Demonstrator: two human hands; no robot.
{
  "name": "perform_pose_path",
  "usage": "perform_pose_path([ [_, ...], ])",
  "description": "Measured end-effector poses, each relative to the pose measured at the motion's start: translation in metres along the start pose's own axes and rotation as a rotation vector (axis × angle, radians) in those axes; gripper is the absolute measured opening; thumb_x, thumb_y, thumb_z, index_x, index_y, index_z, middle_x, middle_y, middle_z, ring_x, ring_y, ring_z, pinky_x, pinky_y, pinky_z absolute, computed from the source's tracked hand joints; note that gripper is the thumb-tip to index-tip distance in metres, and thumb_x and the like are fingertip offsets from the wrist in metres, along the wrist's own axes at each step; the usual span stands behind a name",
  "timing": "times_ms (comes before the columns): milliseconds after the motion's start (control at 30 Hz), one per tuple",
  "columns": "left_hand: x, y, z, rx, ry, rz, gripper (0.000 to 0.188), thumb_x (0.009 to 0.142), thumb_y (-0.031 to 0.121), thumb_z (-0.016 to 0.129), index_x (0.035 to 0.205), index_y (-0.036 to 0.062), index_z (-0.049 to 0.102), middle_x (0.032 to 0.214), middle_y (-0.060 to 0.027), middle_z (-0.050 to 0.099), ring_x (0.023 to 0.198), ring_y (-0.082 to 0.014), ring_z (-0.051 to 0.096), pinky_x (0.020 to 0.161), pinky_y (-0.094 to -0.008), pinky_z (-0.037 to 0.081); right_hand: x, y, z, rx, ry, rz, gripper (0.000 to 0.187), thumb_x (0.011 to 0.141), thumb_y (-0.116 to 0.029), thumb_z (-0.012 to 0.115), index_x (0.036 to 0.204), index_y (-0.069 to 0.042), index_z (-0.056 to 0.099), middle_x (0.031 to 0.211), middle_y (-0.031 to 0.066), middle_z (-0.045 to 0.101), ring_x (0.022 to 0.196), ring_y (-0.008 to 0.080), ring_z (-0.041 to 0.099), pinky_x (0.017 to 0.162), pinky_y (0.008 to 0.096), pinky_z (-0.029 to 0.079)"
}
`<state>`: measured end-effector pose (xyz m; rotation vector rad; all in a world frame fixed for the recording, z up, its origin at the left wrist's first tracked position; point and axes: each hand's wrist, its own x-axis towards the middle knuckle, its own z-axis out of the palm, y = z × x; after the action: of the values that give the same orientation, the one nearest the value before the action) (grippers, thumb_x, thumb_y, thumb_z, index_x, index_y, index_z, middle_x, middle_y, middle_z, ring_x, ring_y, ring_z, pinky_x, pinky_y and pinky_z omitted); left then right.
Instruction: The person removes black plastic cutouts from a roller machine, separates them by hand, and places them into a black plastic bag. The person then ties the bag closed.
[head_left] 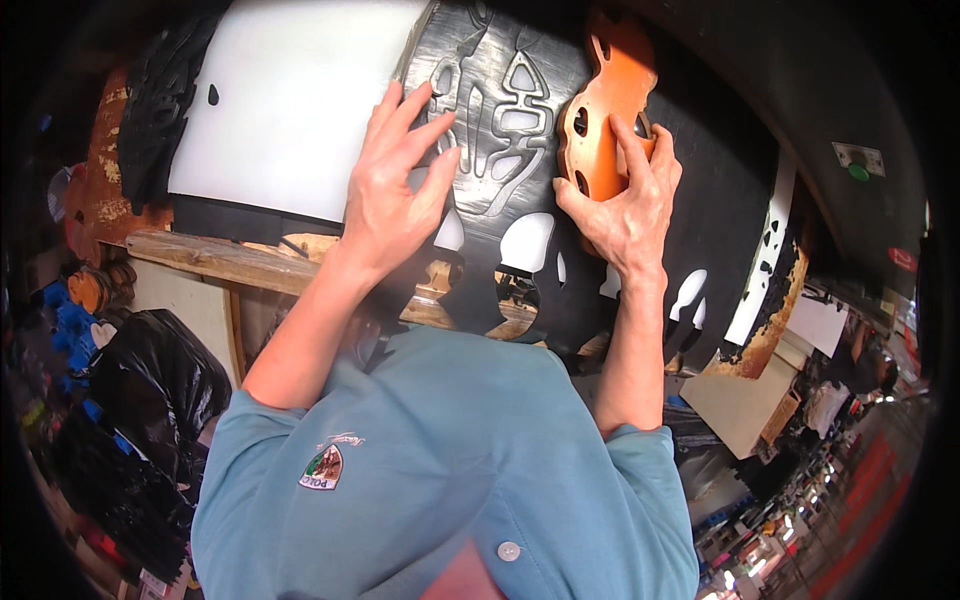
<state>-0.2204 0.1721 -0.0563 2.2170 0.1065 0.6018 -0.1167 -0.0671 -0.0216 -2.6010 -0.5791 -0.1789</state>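
Observation:
My right hand (630, 200) grips the near part of a long orange cutting die (605, 120) with wavy edges and oval openings, thumb on its left side and fingers on its right. The die lies on a black sheet (700, 190) of smooth material. My left hand (395, 185) is spread with fingers apart, its fingertips at the left edge of a group of outlined shapes (500, 120) cut into the sheet. Whether those fingertips touch the sheet is hard to tell. Nearer to me, cut-out holes (527, 243) show white board and wood beneath.
A white board (290, 110) lies to the left, with black scraps (155, 120) past it. A wooden strip (215, 262) runs along the near edge. On the right, a dark machine part carries a green button (857, 172). A black plastic bag (160, 375) sits lower left.

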Motion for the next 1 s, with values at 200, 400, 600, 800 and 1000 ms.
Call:
perform_pose_path([
  [200,-0.047,0.051,-0.025,-0.213,-0.022,-0.002,0.014,0.088,-0.001,0.077,0.101,0.0002,0.073,0.1,-0.0127,0.075,0.093,-0.0319,0.071,0.098,-0.0473,0.054,-0.003,0.007,-0.001,0.022,0.062,-0.047,0.083,0.06,-0.033,0.088,0.138,-0.009,0.068,0.149,0.0329,0.045,0.131,0.0483,0.049,0.11,0.0541,0.047],
  [400,-0.069,0.067,-0.002,-0.002,-0.124,0.196,0.022,0.083,0.005,0.082,0.087,0.01,0.061,0.08,-0.0021,0.066,0.078,-0.0239,0.065,0.125,-0.0643,0.027,-0.006,0.014,-0.024,-0.03,0.16,-0.091,0.097,0.066,-0.037,0.092,0.149,-0.001,0.055,0.154,0.0395,0.038,0.134,0.0536,0.047,0.113,0.0581,0.043],
  [600,-0.082,0.07,0.027,0.056,0.009,0.29,0.022,0.08,0.006,0.084,0.083,0.0101,0.062,0.078,-0.0024,0.064,0.077,-0.0237,0.066,0.127,-0.0655,0.023,-0.048,0.028,-0.025,0.212,0.301,-0.076,0.096,0.075,-0.03,0.091,0.152,0.005,0.047,0.149,0.0304,0.048,0.136,0.0496,0.045,0.114,0.0562,0.04],
  [800,-0.108,0.057,0.009,0.175,-0.031,0.281,0.026,0.081,0.0,0.082,0.091,0.0072,0.059,0.08,-0.0037,0.063,0.076,-0.0251,0.065,0.125,-0.0646,0.028,-0.069,0.066,-0.03,0.702,0.351,0.146,0.046,0.091,-0.011,0.082,0.132,0.0,0.064,0.121,0.0078,0.066,0.104,0.0166,0.065,0.092,0.0328,0.056],
  [1000,-0.091,0.038,-0.005,0.297,0.129,0.392,0.022,0.087,0.008,0.082,0.088,0.0095,0.06,0.079,-0.0027,0.065,0.075,-0.0248,0.064,0.1,-0.049,0.044,-0.051,0.098,-0.17,0.386,0.97,0.076,0.018,0.105,-0.015,0.07,0.099,0.002,0.07,0.085,-0.0002,0.066,0.078,0.0068,0.056,0.072,0.0242,0.049],
])
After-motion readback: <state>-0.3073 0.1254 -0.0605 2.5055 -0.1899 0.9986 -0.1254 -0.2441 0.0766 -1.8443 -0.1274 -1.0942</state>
